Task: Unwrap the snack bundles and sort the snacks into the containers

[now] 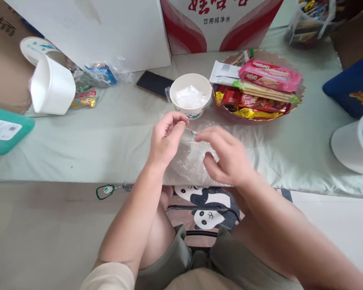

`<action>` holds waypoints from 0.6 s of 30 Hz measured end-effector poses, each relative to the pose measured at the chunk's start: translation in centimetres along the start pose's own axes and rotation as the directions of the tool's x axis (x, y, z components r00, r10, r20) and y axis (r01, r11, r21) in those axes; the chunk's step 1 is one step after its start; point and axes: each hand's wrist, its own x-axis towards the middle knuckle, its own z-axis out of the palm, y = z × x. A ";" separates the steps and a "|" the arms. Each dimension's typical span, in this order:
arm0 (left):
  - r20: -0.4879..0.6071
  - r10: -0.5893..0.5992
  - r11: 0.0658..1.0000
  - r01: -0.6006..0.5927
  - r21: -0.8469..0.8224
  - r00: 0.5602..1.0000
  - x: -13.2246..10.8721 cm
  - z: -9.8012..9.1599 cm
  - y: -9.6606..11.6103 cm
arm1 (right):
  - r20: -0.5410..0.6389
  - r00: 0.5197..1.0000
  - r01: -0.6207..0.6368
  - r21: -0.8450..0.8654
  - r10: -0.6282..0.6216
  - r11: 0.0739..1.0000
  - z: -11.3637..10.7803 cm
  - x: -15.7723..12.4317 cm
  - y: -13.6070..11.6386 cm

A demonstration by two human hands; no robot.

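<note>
My left hand [167,139] pinches a thin, pale, stick-like piece [191,131] between thumb and fingertips; its exact kind is too small to make out. Opposite it, my right hand [228,155] has its thumb and index finger apart, with the index fingertip close to the piece's free end. Whether they touch I cannot tell. Crumpled clear plastic [189,161] lies on the table beneath both hands. Just behind my left fingers stands a white paper bowl [176,105] with blue print, holding whitish, clear plastic-like material [191,97].
A scalloped basket [301,90] of wrapped snacks stands right of the bowl, a black phone [153,83] left. White paper tubs [53,86] and snack packets [84,98] sit at left. Another tub [351,141] is at right. Large boxes [121,36] line the back.
</note>
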 end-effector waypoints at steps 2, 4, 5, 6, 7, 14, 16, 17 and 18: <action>0.008 0.067 0.960 -0.067 0.272 0.998 -0.4 -1.5 -0.3 | 0.127 0.992 -0.022 -0.019 0.025 1.000 1.7 -1.3 0.0; 0.004 0.048 0.850 -0.043 0.525 0.999 -0.9 -2.7 -0.7 | 0.200 0.975 -0.085 -0.088 0.101 0.993 2.8 -2.3 0.2; -0.024 0.013 0.780 0.005 0.626 1.000 -1.1 -3.3 -0.8 | 0.224 0.964 -0.115 -0.121 0.140 0.986 3.1 -2.7 0.2; -0.068 -0.029 0.709 0.069 0.702 0.997 -1.3 -3.8 -1.0 | 0.245 0.954 -0.138 -0.150 0.172 0.979 3.2 -2.9 0.3; -0.115 -0.072 0.643 0.134 0.754 0.991 -1.5 -4.4 -1.2 | 0.266 0.945 -0.149 -0.173 0.192 0.974 3.2 -3.0 0.2; -0.099 -0.303 0.499 0.246 0.831 0.948 -1.9 -8.4 -1.7 | 0.503 0.859 -0.053 -0.111 0.102 0.992 3.1 -3.6 -0.9; -0.121 -0.337 0.500 0.286 0.817 0.934 -1.8 -9.6 -1.8 | 0.539 0.839 -0.019 -0.102 0.071 0.995 3.4 -4.2 -1.0; -0.132 -0.349 0.505 0.305 0.807 0.928 -1.8 -10.3 -2.0 | 0.539 0.841 0.007 -0.101 0.048 0.995 3.6 -4.4 -0.9; -0.143 -0.356 0.513 0.321 0.796 0.924 -1.8 -11.0 -2.1 | 0.521 0.853 0.033 -0.100 0.024 0.994 3.8 -4.6 -0.8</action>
